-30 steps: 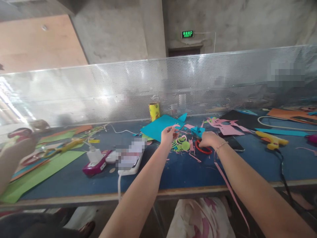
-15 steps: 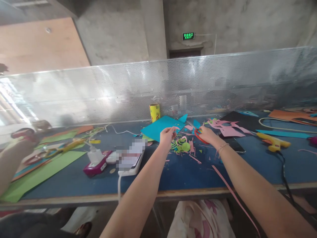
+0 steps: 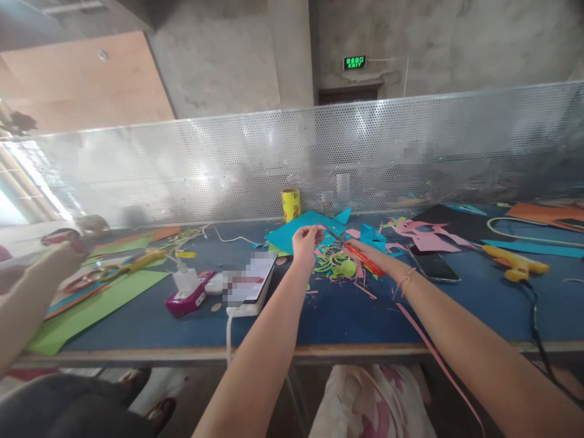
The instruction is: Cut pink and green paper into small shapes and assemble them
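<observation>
My left hand (image 3: 306, 243) pinches a small pink paper piece (image 3: 322, 228) over the blue paper sheet (image 3: 285, 234). Closed round the red handles of the scissors (image 3: 368, 261) is my right hand (image 3: 367, 252), and the blades point left toward that piece. Under and between both hands lies a heap of green and pink paper scraps (image 3: 342, 269). Folded blue paper (image 3: 373, 236) sits just behind my right hand.
A phone on a white box (image 3: 249, 309) and a purple power strip (image 3: 188, 301) stand left. A dark phone (image 3: 435, 264) and yellow glue gun (image 3: 515, 261) lie right. Another person's arm (image 3: 39, 292) reaches in at far left. A yellow roll (image 3: 291, 205) stands behind.
My right hand has brought the scissors left, closer to the pink piece in my left hand. The view has shifted slightly, and the other person's arm has moved a little.
</observation>
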{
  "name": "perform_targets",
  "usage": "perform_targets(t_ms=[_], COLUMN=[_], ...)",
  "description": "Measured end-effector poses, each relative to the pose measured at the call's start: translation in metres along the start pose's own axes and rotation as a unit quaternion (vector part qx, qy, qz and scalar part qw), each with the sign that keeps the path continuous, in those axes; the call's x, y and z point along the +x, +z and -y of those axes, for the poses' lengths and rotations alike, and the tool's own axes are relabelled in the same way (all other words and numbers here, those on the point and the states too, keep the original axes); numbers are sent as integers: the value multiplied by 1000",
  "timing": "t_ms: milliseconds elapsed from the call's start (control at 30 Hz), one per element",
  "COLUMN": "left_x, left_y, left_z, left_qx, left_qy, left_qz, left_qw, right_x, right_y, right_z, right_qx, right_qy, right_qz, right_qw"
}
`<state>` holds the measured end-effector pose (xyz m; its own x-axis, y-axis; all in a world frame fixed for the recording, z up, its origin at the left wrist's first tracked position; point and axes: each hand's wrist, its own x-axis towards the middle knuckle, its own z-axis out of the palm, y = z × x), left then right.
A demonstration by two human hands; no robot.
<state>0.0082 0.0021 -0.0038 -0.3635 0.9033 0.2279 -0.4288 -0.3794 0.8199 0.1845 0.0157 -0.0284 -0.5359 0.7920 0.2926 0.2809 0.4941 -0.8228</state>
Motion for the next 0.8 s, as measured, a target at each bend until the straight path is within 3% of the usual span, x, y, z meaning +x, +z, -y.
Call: perform_targets(t_ms=[200, 467, 800], left_x=[3, -1, -2], left_y=[-1, 0, 3], left_z=[4, 3, 5], left_qx=[43, 51, 64], left_qy=[42, 40, 57], left_qz=[-3, -3, 19], left_qw=[998, 998, 996], right_x=[0, -6, -11], right_y=[3, 7, 11], right_z=[-4, 11, 31], right_qx=[56, 60, 145], right_qy=[19, 25, 87], right_qz=[58, 65, 41], right_qw=[997, 996, 985])
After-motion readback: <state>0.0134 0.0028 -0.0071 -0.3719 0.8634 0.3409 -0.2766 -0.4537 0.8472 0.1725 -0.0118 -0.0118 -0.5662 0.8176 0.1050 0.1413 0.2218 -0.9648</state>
